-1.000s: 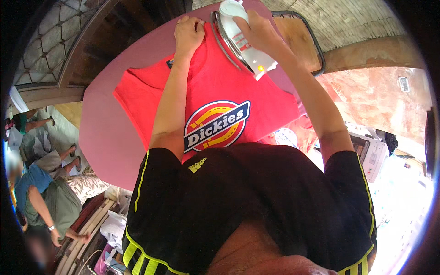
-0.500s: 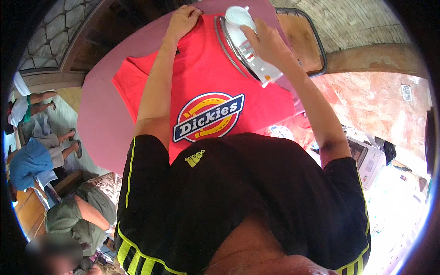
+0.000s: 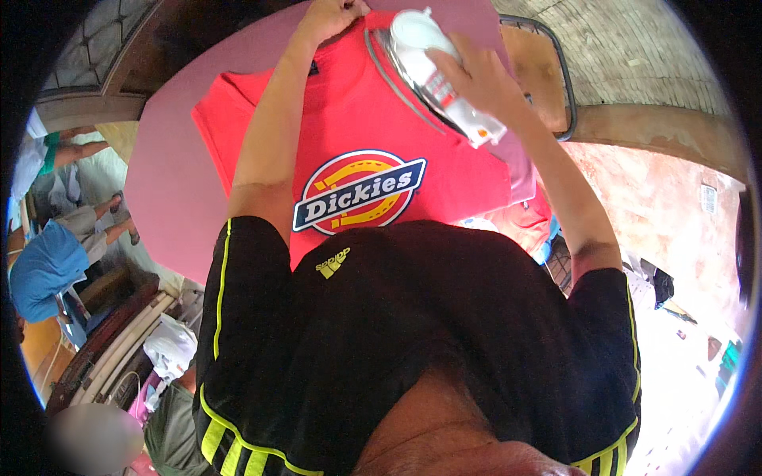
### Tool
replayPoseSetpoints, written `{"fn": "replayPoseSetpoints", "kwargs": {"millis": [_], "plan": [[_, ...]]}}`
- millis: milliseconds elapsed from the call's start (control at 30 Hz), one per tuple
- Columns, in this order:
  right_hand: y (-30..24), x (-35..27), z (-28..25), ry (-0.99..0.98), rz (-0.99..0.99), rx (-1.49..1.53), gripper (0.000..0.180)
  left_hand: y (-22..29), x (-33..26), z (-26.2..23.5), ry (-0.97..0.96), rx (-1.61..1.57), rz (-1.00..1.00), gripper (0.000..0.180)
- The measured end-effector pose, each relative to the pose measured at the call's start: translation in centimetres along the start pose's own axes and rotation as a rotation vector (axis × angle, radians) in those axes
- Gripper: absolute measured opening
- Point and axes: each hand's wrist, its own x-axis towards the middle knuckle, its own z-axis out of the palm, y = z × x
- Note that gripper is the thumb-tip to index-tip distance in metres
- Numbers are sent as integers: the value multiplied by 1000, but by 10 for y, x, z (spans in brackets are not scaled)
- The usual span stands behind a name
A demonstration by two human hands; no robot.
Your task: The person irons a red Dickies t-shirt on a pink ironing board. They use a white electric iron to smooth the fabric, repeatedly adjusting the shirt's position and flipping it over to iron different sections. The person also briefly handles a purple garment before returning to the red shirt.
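A red T-shirt (image 3: pixel 349 119) with a large printed emblem lies spread over a mauve padded ironing board (image 3: pixel 171 166). My right hand (image 3: pixel 482 83) grips a white clothes iron (image 3: pixel 417 36) from above, its soleplate on the shirt's right shoulder side. The iron's handle is mostly covered by my fingers. At the far edge, my left hand (image 3: pixel 335 17) has its fingers closed together by the shirt's collar area, pinching the red cloth. Part of that hand is cut off by the top of the picture.
Beyond the iron stands a wooden panel in a dark metal frame (image 3: pixel 536 75). More red cloth (image 3: pixel 520 222) hangs at the board's right side. To the left are a person in a blue shirt (image 3: pixel 51 270), long pale tubes (image 3: pixel 123 349) and a white plastic bag (image 3: pixel 171 345).
My left hand has moved slightly farther away, drawing its fingers together at the collar. The iron has shifted a little to the right with my right hand.
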Motion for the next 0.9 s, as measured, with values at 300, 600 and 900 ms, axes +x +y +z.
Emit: {"fn": "replayPoseSetpoints", "kwargs": {"millis": [300, 600, 900], "plan": [[-19, 65, 13, -95, 145, 48, 36, 73, -190, -11, 391, 715, -85, 64], [-11, -12, -17, -223, -248, 23, 33, 1, -248, -41, 469, 1026, -329, 86], [-37, 15, -2, -560, -372, -2, 34, -22, -245, -47, 503, 1019, -321, 66]]}}
